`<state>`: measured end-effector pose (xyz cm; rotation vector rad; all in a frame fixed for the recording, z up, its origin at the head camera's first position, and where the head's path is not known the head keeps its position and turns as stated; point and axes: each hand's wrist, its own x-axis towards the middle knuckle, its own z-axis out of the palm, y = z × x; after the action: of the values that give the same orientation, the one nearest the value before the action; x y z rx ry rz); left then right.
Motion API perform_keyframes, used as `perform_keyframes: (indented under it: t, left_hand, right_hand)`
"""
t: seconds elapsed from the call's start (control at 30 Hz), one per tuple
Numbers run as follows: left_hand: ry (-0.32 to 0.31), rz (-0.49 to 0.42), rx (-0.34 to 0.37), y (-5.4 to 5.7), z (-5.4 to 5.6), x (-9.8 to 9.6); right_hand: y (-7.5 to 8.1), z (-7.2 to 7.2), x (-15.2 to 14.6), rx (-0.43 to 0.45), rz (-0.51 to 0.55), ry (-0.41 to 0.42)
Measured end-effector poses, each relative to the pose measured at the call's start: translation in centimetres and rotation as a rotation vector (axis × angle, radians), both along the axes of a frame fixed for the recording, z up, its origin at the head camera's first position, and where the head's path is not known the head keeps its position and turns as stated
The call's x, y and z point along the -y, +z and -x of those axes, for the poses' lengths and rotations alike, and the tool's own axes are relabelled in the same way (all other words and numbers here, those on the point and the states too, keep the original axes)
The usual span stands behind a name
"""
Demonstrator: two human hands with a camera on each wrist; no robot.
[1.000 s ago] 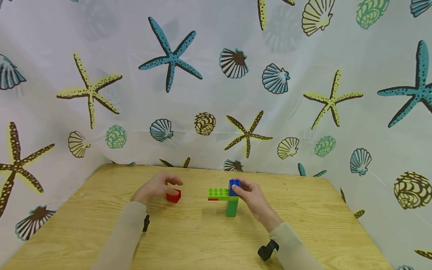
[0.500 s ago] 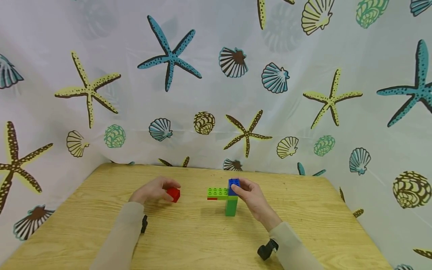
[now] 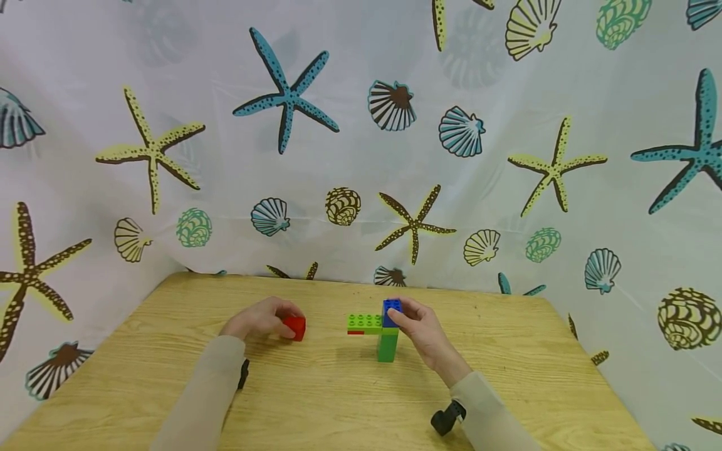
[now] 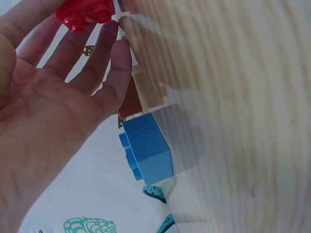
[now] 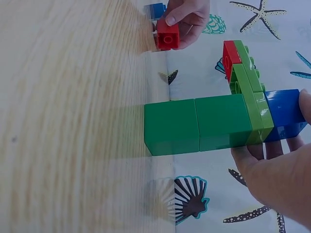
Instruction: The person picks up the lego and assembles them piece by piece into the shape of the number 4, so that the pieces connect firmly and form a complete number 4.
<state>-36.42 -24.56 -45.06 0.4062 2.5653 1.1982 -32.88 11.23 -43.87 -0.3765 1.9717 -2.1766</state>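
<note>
My left hand (image 3: 261,318) grips a red brick (image 3: 297,327) between thumb and fingers at the left of the table; its studs show in the left wrist view. On the right, a tower of two stacked green bricks (image 5: 172,127) stands upright. Lime green pieces (image 3: 363,322) cross its top and jut out to the left. A smaller red piece (image 5: 230,59) sits beneath their free end. My right hand (image 3: 422,335) pinches the blue brick (image 5: 285,112) on top of the tower, with the thumb on the near side.
In the left wrist view, a lighter blue brick (image 4: 148,148) and a brownish red brick (image 4: 130,101) stand on the table beyond my left hand. A white curtain (image 3: 350,156) printed with starfish and shells surrounds the wooden table (image 3: 316,401).
My left hand has closed round the red brick and turned it, shifting it slightly to the right. The right hand and the tower stay where they were.
</note>
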Motion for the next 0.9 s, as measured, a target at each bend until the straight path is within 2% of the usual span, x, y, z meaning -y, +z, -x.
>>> perform_keyframes:
  t: [0.27,0.4,0.6,0.77,0.9]
  left_hand:
    - [0.089,-0.126,0.055,0.3,0.1,-0.4]
    - [0.098,-0.21,0.046,0.6,0.2,-0.4]
    - [0.075,-0.347,0.035,0.7,0.6,-0.5]
    - [0.067,-0.309,-0.038,1.0,0.4,-1.1]
    - [0.052,-0.332,-0.088,1.4,0.0,-2.0]
  right_hand:
    - [-0.1,0.1,0.0,0.006,0.003,-0.001]
    - [0.1,0.1,0.0,0.009,0.002,0.003]
    - [0.3,0.2,0.0,0.0,-0.005,0.002]
    - [0.0,0.3,0.0,0.009,0.002,-0.005]
    - [0.0,0.2,0.0,0.008,0.011,0.0]
